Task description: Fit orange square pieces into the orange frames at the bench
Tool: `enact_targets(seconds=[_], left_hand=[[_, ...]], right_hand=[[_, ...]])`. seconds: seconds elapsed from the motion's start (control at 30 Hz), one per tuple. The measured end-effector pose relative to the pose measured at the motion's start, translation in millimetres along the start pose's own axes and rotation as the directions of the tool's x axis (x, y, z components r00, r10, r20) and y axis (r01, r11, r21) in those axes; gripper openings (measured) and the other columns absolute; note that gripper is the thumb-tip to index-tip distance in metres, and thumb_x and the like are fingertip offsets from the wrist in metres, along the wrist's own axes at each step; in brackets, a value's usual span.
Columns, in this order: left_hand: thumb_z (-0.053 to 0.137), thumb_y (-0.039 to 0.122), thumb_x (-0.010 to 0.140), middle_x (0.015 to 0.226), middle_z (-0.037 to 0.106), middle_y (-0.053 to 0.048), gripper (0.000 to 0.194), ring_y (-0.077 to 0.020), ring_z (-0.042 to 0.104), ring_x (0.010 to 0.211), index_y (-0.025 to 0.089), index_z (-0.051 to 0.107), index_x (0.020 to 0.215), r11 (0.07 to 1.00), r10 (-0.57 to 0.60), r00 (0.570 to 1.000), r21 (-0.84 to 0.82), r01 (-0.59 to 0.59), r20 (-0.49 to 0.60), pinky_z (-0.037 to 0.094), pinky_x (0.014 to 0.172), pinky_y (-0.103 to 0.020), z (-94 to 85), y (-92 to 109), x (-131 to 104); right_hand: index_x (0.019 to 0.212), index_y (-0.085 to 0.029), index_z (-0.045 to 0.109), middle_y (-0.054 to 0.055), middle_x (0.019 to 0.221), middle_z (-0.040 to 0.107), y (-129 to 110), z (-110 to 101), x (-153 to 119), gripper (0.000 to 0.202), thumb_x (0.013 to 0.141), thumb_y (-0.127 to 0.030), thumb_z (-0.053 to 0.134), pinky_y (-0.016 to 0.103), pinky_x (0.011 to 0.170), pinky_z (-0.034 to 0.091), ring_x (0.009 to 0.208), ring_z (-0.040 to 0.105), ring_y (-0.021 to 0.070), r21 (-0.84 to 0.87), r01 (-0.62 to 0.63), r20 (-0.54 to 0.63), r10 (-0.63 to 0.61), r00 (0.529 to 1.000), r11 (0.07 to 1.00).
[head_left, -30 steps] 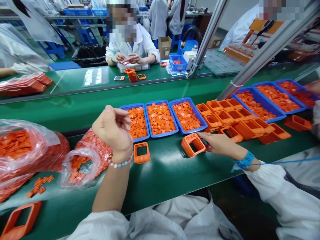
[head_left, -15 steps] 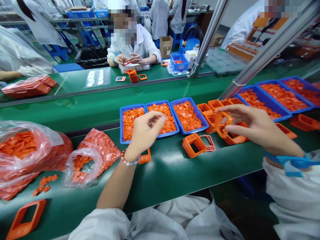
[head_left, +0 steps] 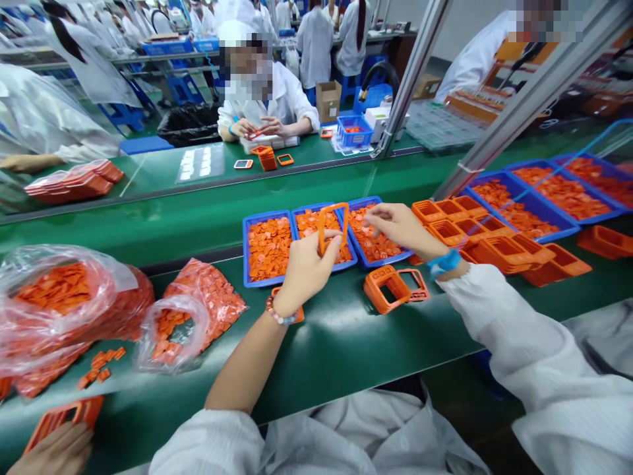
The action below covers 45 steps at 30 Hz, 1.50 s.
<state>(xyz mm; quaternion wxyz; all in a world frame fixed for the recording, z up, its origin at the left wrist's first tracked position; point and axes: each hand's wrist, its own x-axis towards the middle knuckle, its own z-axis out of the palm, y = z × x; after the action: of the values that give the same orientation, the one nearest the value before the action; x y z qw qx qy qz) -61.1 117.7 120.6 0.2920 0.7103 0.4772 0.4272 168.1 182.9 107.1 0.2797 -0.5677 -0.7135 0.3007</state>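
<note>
My left hand (head_left: 311, 267) is closed around the lower edge of an orange plastic frame (head_left: 345, 224), which stands upright above the middle blue tray (head_left: 352, 262). My right hand (head_left: 403, 227) is over the right-hand blue tray (head_left: 411, 253), fingers bent together near the small orange plastic pieces (head_left: 373, 245) inside. Whatever those fingertips hold is too small to make out. Just below my right wrist lies a short stack of orange frames (head_left: 384, 290), with a single flatter frame (head_left: 420, 285) leaning beside it. One more orange frame (head_left: 298, 315) is partly hidden behind my left wrist.
Stacked orange frames (head_left: 504, 254) and further blue trays (head_left: 561, 232) stand to the right. Clear bags of orange pieces (head_left: 205, 297) lie left. At bottom left, another person's hand (head_left: 62, 448) grips an orange frame (head_left: 91, 409). A metal post (head_left: 413, 72) rises beyond; a co-worker (head_left: 287, 99) sits opposite.
My right hand has moved left from the stacked frames to the right-hand tray. The orange frame it held is now in my left hand. Another person's hand has appeared at bottom left.
</note>
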Motion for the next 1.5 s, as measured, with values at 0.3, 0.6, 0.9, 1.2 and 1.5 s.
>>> enact_targets(seconds=[0.3,0.6,0.9,1.2,1.5], left_hand=[[0.055,0.038,0.092,0.064,0.067,0.000,0.028,-0.0148,0.062,0.060,0.017,0.073,0.094,0.992,-0.069,0.997,-0.111,0.064,-0.045,0.047,0.063,-0.026,-5.8,-7.4,4.9],[0.055,0.038,0.093,0.060,0.065,0.000,0.029,-0.0148,0.063,0.059,0.017,0.068,0.078,0.991,-0.086,0.996,-0.105,0.082,-0.030,0.046,0.063,-0.026,-7.2,-9.3,7.6],[0.050,0.038,0.097,0.050,0.057,0.002,0.030,-0.0154,0.067,0.053,0.017,0.059,0.077,0.880,-0.268,0.947,-0.355,0.315,0.175,0.046,0.050,-0.022,18.5,-37.6,16.0],[0.051,0.039,0.099,0.066,0.066,-0.003,0.033,-0.0114,0.067,0.050,0.013,0.056,0.079,0.785,-0.268,0.916,-0.483,0.388,0.299,0.035,0.039,-0.015,22.8,-26.0,13.8],[0.050,0.035,0.099,0.076,0.071,-0.007,0.030,-0.0101,0.066,0.047,0.011,0.061,0.084,0.743,-0.290,0.917,-0.539,0.397,0.275,0.036,0.039,-0.016,21.1,-18.7,11.8]], right_hand=[[0.110,-0.017,0.075,0.014,0.110,0.075,59.1,24.2,34.0,0.028,0.087,-0.023,0.061,0.035,0.086,0.048,0.103,0.068,0.0279,-0.589,0.018,0.106,0.055,0.993,0.808],[0.104,-0.014,0.077,0.014,0.106,0.076,43.9,25.3,27.5,0.032,0.091,-0.020,0.048,0.032,0.080,0.046,0.097,0.068,0.0258,-0.630,0.004,0.069,0.050,0.996,0.776],[0.086,-0.016,0.077,0.003,0.070,0.072,-35.4,17.1,-17.8,0.023,0.081,-0.023,0.055,0.028,0.060,0.048,0.061,0.064,0.0168,-0.091,0.178,-0.040,-0.183,0.982,0.980],[0.080,-0.016,0.072,0.001,0.062,0.069,-44.4,37.4,-29.7,0.020,0.075,-0.035,0.075,0.025,0.049,0.046,0.052,0.061,0.0138,0.284,0.093,0.070,-0.118,0.991,0.954],[0.067,-0.016,0.070,0.002,0.062,0.068,-43.0,41.1,-33.2,0.024,0.077,-0.038,0.075,0.025,0.053,0.044,0.055,0.057,0.0127,0.281,0.187,-0.141,-0.152,0.978,0.941]])
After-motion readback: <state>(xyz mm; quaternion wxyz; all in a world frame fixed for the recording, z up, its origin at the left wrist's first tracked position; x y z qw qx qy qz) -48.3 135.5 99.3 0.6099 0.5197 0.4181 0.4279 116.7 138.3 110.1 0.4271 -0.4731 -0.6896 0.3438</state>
